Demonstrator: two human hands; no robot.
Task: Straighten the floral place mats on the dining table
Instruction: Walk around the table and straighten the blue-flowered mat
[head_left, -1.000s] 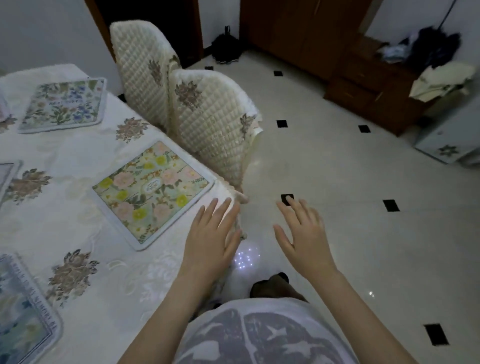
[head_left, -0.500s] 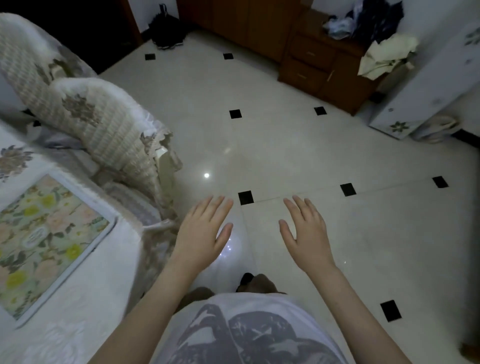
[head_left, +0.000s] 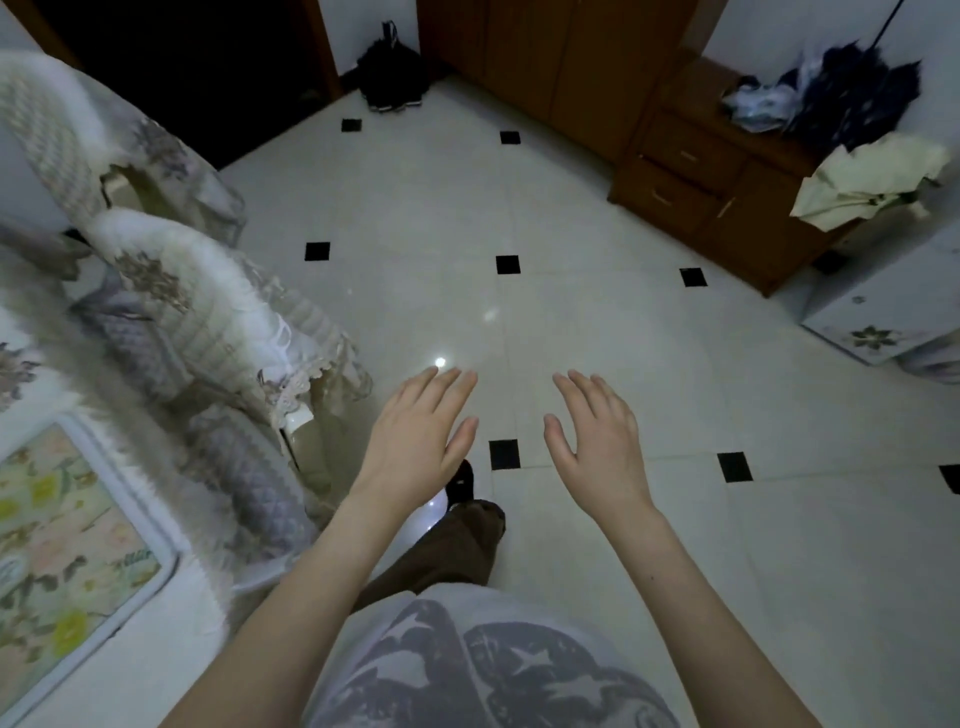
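One floral place mat (head_left: 57, 561) with yellow and pink flowers and a pale border lies on the white-clothed dining table (head_left: 156, 649) at the lower left edge of the view, partly cut off. My left hand (head_left: 415, 441) hangs flat over the floor, fingers apart, holding nothing, well to the right of the mat. My right hand (head_left: 597, 441) is held the same way beside it, palm down and empty. Neither hand touches the table or the mat.
Two chairs with quilted cream covers (head_left: 208, 317) stand against the table's side at the left. A wooden cabinet (head_left: 691, 171) with clothes on top is at the back right, a white floral box (head_left: 883, 312) at the right. White tiled floor (head_left: 519, 322) lies ahead.
The view has swung right, away from the table. My left hand has come off the table edge near the mat and both hands now hang over the floor.
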